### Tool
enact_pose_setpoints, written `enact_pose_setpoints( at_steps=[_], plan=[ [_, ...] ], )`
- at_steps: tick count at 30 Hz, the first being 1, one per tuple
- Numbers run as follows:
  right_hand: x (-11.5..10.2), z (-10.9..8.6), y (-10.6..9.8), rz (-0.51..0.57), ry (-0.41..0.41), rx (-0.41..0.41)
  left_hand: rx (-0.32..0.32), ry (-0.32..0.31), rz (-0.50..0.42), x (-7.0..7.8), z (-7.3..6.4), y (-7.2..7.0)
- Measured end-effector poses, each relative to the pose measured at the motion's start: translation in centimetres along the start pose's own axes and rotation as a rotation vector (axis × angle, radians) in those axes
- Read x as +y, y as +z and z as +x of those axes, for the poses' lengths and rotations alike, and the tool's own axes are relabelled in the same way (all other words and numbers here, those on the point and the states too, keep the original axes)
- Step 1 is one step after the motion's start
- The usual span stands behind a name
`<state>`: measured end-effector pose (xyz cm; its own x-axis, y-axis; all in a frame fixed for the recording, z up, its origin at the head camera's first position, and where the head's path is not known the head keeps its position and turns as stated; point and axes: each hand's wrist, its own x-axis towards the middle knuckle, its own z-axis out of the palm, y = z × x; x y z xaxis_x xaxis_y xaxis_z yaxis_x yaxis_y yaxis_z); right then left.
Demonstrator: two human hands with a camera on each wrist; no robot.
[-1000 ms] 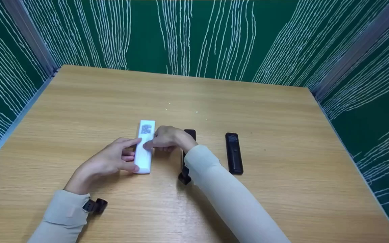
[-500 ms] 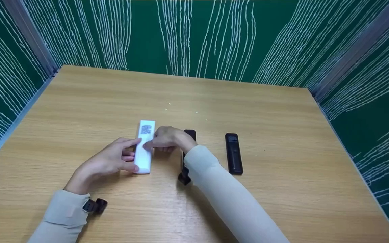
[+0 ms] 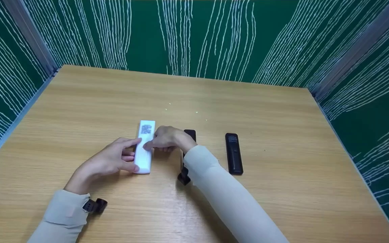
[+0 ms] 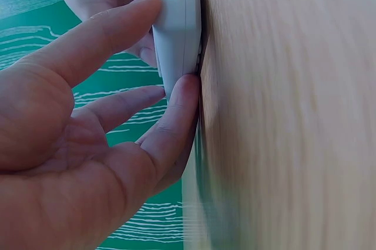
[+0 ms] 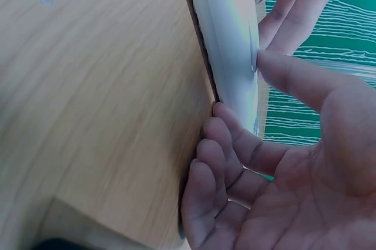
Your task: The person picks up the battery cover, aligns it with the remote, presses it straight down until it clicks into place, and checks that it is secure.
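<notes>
In the head view, a white remote control lies back side up on the table, a printed label near its far end. My left hand holds its left edge, one fingertip near the middle and the thumb at the near end. From the right, my right hand has its thumb on the remote's back and the other fingers bent at its side. Up close in the right wrist view, that thumb rests right by a thin seam in the white remote control. The left wrist view shows left fingertips on the casing.
A black remote lies on the wooden table to the right. Another dark, slim object is partly hidden beneath my right wrist. Small white specks dot the table farther back. Green walls with white streaks enclose the table.
</notes>
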<state>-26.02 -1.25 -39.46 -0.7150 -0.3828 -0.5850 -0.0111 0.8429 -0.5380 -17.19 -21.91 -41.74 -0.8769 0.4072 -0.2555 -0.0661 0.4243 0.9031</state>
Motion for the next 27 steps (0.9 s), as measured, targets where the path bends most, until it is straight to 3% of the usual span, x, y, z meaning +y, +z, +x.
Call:
enact_pose_setpoints(
  at_steps=[12, 27],
  plan=[
    [0.05, -0.08, 0.14, -0.026, -0.006, 0.019, 0.003, -0.005, -0.003, 0.03, -0.02, 0.08],
    [0.01, -0.84, 0.93, -0.145, -0.065, 0.145, 0.012, -0.023, 0.044, -0.12, 0.10, -0.18]
  ],
)
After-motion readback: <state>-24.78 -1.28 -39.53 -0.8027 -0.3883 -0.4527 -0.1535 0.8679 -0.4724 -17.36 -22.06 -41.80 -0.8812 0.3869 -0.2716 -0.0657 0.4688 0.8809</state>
